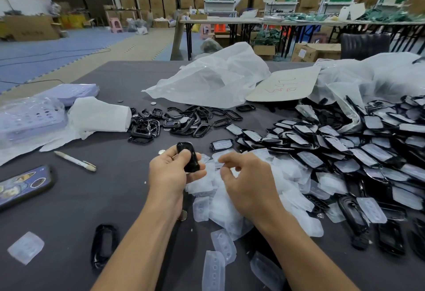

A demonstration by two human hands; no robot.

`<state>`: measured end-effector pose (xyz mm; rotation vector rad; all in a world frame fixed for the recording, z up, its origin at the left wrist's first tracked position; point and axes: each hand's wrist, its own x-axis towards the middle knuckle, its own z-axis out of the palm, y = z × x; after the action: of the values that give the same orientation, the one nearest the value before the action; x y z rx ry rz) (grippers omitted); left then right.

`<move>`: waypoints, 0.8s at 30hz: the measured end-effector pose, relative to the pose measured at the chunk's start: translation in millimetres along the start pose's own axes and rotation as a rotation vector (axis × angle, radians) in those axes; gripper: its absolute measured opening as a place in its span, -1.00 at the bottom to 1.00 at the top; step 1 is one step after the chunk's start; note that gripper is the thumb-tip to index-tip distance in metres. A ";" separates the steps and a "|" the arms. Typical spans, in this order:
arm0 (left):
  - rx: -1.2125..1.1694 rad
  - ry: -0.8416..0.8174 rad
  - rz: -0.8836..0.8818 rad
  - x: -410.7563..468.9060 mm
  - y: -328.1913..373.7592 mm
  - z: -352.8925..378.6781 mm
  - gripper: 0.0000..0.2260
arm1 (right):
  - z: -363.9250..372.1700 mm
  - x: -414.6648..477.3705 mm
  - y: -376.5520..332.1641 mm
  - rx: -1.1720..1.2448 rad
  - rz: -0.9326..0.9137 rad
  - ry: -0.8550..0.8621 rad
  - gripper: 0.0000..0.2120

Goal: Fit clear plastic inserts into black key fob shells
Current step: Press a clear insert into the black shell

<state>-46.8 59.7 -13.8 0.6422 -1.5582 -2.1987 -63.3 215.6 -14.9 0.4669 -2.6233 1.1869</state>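
Left hand (pixel 170 172) is up off the dark grey surface (pixel 119 201), fingers and thumb wrapped round a glossy black key fob shell (pixel 189 157) – rounded, oblong, held on end. Right hand (pixel 247 181) hovers just beside it with fingers curled, thumb and forefinger close together over the heap of clear plastic inserts (pixel 220 201); whether it pinches one I can't tell. Those inserts are frosted, soft-cornered rectangles with rows of little round dimples. Off to the right, a big mound of black shells with inserts showing (pixel 345 152) – shiny rims, milky centres. Further back lie hollow black frames (pixel 174 122), beyond them a crumpled translucent bag (pixel 213 79).
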 end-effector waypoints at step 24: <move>0.148 -0.277 0.013 -27.1 -6.8 20.3 -0.82 | -0.1 0.0 -2.8 0.437 0.161 0.068 -0.76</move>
<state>-35.9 92.4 -10.3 0.3779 -1.8698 -2.2539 -62.2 213.9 -12.9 0.2825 -2.3753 1.8057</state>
